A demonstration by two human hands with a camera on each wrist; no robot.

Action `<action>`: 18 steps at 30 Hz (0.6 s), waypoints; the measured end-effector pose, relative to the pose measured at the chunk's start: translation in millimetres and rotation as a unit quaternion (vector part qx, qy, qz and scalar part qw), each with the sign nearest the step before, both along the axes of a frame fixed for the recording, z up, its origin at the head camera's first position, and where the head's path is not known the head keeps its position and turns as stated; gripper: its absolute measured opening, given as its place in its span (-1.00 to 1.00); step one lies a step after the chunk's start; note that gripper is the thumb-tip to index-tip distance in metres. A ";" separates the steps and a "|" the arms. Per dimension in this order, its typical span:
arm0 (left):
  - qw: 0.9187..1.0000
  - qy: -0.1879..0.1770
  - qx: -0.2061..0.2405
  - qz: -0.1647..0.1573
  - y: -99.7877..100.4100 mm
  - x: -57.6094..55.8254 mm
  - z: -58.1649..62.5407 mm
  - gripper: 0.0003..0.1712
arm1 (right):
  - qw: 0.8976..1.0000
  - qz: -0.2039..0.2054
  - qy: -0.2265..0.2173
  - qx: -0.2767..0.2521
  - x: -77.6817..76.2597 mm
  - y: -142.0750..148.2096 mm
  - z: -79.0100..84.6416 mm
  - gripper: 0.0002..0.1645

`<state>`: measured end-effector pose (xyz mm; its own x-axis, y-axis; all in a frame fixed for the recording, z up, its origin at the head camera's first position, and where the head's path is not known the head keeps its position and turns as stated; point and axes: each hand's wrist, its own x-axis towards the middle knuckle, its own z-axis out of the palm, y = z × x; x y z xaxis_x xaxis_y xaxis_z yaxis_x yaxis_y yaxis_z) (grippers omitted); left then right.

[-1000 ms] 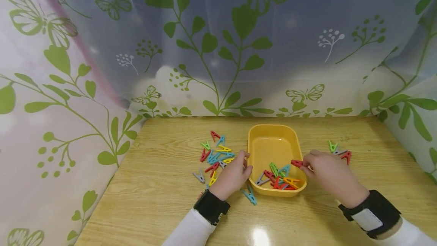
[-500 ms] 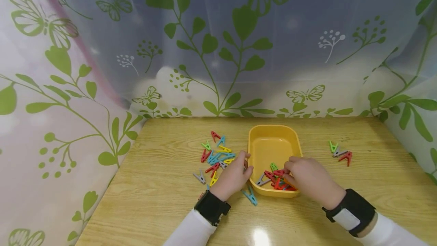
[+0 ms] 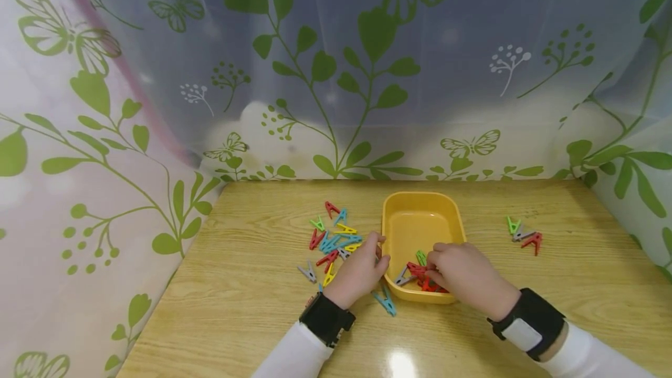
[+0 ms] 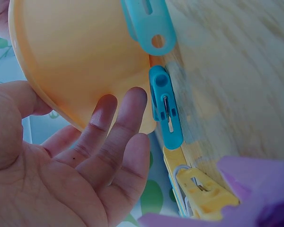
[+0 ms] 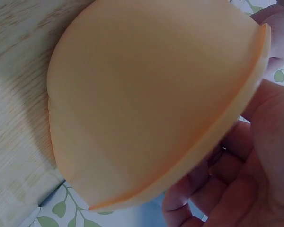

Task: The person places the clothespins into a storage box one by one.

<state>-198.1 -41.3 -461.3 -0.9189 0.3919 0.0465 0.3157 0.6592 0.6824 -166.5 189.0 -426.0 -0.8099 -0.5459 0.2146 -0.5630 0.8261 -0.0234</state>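
Note:
A yellow plastic basin (image 3: pixel 422 196) stands on the wooden table, with several clothespins gathered at its near end. My left hand (image 3: pixel 359 271) touches the basin's left rim; in the left wrist view its fingers (image 4: pixel 102 113) lie relaxed along the outer wall, thumb at the rim. Over the right rim reaches my right hand (image 3: pixel 467 276), pinching a red clothespin (image 3: pixel 417 269) low over the pile. In the right wrist view the basin wall (image 5: pixel 146 94) hides those fingertips and the clothespin. A grey clothespin (image 3: pixel 403 277) and a green clothespin (image 3: pixel 421 258) lie in the basin.
Several mixed-colour clothespins, including a blue clothespin (image 3: pixel 329 242), lie scattered left of the basin. Another blue clothespin (image 3: pixel 385 302) sits by its near left corner. To the right lie a green, a grey and a red clothespin (image 3: pixel 532 242). A patterned curtain (image 3: pixel 336 74) borders the table.
My right hand has moved left and inward from the right rim, carrying the red clothespin down to the pile in the basin. The left hand has stayed at the left rim.

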 end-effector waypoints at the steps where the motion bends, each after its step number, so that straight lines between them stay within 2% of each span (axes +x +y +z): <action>1: 1.000 0.000 -0.001 0.000 0.0 -0.1 -0.1 -0.57 | 1.000 0.001 -0.001 -0.001 -0.3 -0.4 -0.6 -0.75; 18: 1.000 0.004 0.001 -0.005 -0.4 -0.2 -0.7 -0.57 | 1.000 -0.003 -0.005 -0.004 0.2 -4.1 -6.3 -0.79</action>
<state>-198.3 -41.7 -462.1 -0.9149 0.4001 0.0538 0.3267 0.6553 0.6811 -166.3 184.9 -432.3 -0.8155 -0.5392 0.2102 -0.5576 0.8293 -0.0361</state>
